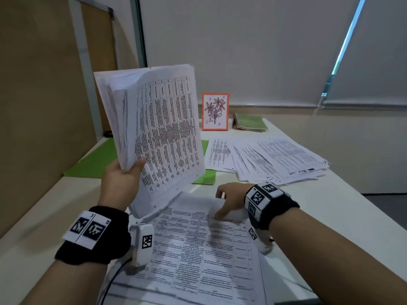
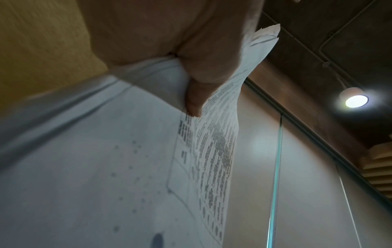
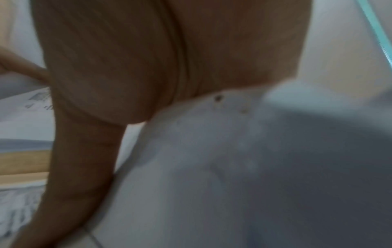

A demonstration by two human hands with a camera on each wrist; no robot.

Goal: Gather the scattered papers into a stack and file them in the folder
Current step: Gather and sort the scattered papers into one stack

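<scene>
My left hand [image 1: 132, 168] grips a thick stack of printed papers [image 1: 158, 128] by its lower corner and holds it upright above the table. In the left wrist view the thumb [image 2: 195, 97] presses on the stack [image 2: 106, 167]. Several more printed sheets [image 1: 198, 249] lie flat at the table's front. My right hand [image 1: 229, 201] reaches onto their curled far edge with fingers spread and the thumb tip on the top sheet; the right wrist view is blurred, showing the palm [image 3: 148, 67] over white paper [image 3: 212, 167]. An open green folder [image 1: 92, 161] lies behind the raised stack, partly hidden. Another loose pile of papers [image 1: 271, 159] is fanned out at the right.
A framed flower drawing [image 1: 215, 111] stands at the back of the white table [image 1: 330, 216], with green notebooks [image 1: 250, 125] beside it. A brown partition runs along the left side. The table's right edge lies just beyond the fanned pile.
</scene>
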